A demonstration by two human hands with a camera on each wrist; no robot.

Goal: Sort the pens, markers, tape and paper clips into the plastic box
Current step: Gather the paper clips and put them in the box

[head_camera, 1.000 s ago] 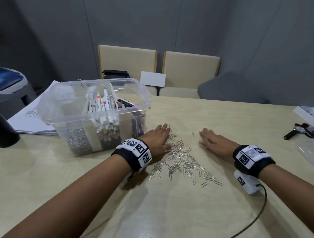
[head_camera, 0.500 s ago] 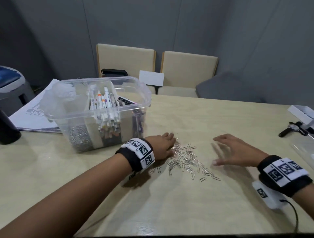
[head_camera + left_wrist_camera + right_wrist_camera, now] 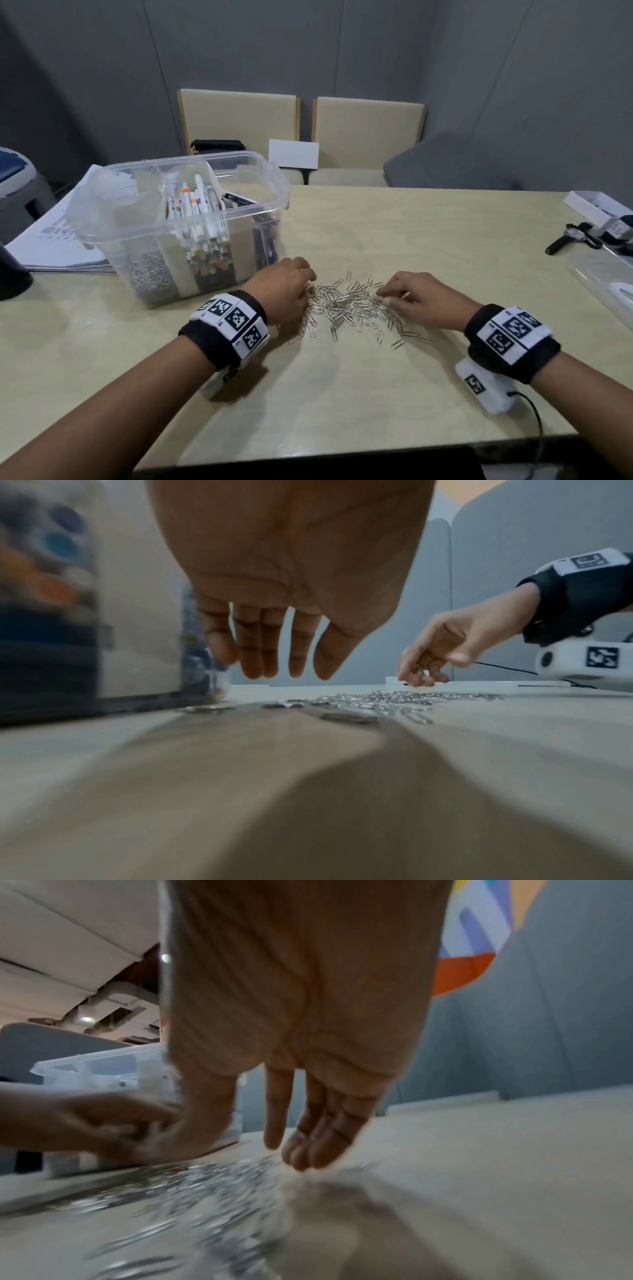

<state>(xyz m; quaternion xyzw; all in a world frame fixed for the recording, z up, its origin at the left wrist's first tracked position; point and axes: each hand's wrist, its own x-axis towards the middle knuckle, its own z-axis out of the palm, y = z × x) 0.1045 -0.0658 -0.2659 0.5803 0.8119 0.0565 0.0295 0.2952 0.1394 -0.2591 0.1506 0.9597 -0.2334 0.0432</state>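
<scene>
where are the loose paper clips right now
In the head view the loose paper clips lie on the table between the left hand and right hand, right of the plastic box.

Bare forearms; black wristbands (image 3: 226, 329) bearing white square-coded tags.

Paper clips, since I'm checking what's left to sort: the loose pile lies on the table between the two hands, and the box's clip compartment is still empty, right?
Not quite. The paper clips do lie on the table between the left hand and right hand, but the box isn't empty there: the head view shows a heap of clips already in its left compartment.
</scene>
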